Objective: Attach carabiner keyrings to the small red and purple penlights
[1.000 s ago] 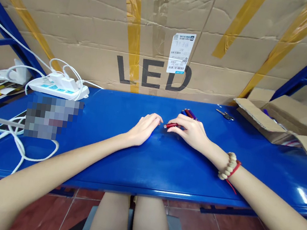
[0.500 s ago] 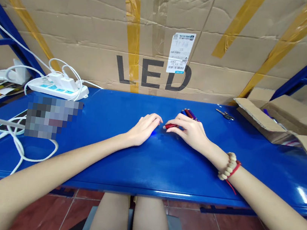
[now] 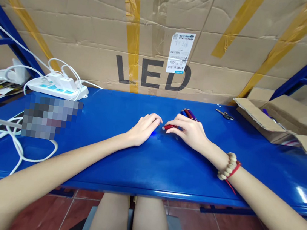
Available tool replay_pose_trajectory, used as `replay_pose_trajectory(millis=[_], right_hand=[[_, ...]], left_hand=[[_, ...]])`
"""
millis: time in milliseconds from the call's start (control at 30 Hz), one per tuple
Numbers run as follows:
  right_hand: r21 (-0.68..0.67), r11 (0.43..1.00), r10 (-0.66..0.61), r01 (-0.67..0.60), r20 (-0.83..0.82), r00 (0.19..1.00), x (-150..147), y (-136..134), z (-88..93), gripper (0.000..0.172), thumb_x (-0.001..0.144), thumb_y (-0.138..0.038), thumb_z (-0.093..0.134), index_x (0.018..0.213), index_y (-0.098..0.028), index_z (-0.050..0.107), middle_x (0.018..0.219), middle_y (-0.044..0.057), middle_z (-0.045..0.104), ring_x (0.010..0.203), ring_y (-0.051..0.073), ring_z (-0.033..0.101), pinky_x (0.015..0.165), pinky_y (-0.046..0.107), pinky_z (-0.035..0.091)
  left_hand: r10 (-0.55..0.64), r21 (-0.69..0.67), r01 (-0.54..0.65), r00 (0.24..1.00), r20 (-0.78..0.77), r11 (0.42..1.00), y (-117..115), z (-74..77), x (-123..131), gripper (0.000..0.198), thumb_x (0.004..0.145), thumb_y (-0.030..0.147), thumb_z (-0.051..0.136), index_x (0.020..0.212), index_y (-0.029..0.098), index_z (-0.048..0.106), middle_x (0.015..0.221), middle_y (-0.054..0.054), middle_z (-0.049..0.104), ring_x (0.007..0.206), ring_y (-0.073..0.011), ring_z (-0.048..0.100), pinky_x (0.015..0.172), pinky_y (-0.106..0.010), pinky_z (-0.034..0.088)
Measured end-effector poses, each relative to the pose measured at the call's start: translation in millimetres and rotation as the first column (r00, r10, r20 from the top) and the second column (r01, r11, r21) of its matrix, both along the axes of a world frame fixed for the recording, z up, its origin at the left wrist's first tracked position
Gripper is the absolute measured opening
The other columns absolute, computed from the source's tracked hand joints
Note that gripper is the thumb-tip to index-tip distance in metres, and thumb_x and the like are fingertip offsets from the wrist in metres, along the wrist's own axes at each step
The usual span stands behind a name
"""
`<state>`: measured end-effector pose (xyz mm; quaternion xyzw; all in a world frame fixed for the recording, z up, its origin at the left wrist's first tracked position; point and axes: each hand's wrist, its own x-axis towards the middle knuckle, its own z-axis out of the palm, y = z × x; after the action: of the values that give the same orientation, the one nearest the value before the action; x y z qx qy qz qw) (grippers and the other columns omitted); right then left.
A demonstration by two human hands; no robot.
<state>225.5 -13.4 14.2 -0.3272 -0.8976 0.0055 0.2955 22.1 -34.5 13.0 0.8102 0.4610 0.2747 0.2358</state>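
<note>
My right hand (image 3: 188, 129) pinches a small red pen-like thing (image 3: 169, 127) with a silvery tip, which points left; most of its length is hidden by the fingers. Just left of that tip is my left hand (image 3: 147, 127), resting on the blue table, its fingers bent and pressed together. Whatever its fingertips hold, if anything, is hidden. A small bright blue glow shows on the table under these fingertips. Behind my right hand lie several blue and red pens (image 3: 189, 113), partly covered by it.
A key (image 3: 224, 114) lies at the back right, near an open cardboard box (image 3: 273, 135). On the left are a white power strip (image 3: 45, 87), white cables (image 3: 17, 145) and a blurred-out object (image 3: 50, 117). A large carton (image 3: 94, 46) marked LED stands behind the table (image 3: 134, 173).
</note>
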Motion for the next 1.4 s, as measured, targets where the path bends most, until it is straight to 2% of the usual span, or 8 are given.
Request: replay_pose_trajectory(millis=[300,600,733,1400], right_hand=[[0.016,1.0,0.007,-0.007,0.018,1.0,-0.7,-2.0,1.3,0.029,0.083,-0.046,0.052,0.091,-0.025,0.069,0.082,0.001,0.064,0.071,0.011,0.06,0.052,0.02,0.037],[0.005,0.997,-0.076,0.076,-0.034,0.997,0.1,-0.7,-1.4,0.03,0.078,-0.051,0.057,0.088,-0.025,0.068,0.082,-0.001,0.064,0.064,0.01,0.058,0.052,0.02,0.038],[-0.008,0.998,-0.055,0.055,-0.017,0.998,0.1,0.4,-2.4,0.029,0.078,-0.051,0.056,0.083,-0.025,0.069,0.081,-0.001,0.064,0.066,0.01,0.059,0.051,0.02,0.037],[-0.017,0.998,-0.054,0.054,-0.025,0.998,1.2,1.1,-1.7,0.026,0.078,-0.047,0.058,0.087,-0.025,0.069,0.084,-0.001,0.064,0.067,0.01,0.059,0.054,0.02,0.038]], left_hand=[[0.007,0.005,-0.007,1.0,-0.005,1.0,-1.2,1.1,0.7,0.032,0.095,0.034,0.018,0.096,0.023,0.048,0.103,0.0,0.057,0.101,-0.0164,0.048,0.095,-0.036,0.032],[0.013,-0.005,-0.013,1.0,-0.014,1.0,-0.9,1.3,0.8,0.033,0.095,0.036,0.017,0.097,0.023,0.048,0.105,-0.001,0.057,0.102,-0.0172,0.048,0.096,-0.037,0.031],[0.01,-0.001,-0.01,1.0,-0.016,1.0,-0.6,0.8,0.7,0.033,0.095,0.035,0.017,0.096,0.023,0.048,0.105,-0.001,0.057,0.103,-0.0172,0.048,0.096,-0.037,0.032],[-0.004,0.012,0.004,1.0,-0.004,1.0,-0.4,0.1,0.2,0.031,0.095,0.034,0.018,0.096,0.023,0.047,0.105,0.0,0.057,0.102,-0.0167,0.048,0.094,-0.037,0.031]])
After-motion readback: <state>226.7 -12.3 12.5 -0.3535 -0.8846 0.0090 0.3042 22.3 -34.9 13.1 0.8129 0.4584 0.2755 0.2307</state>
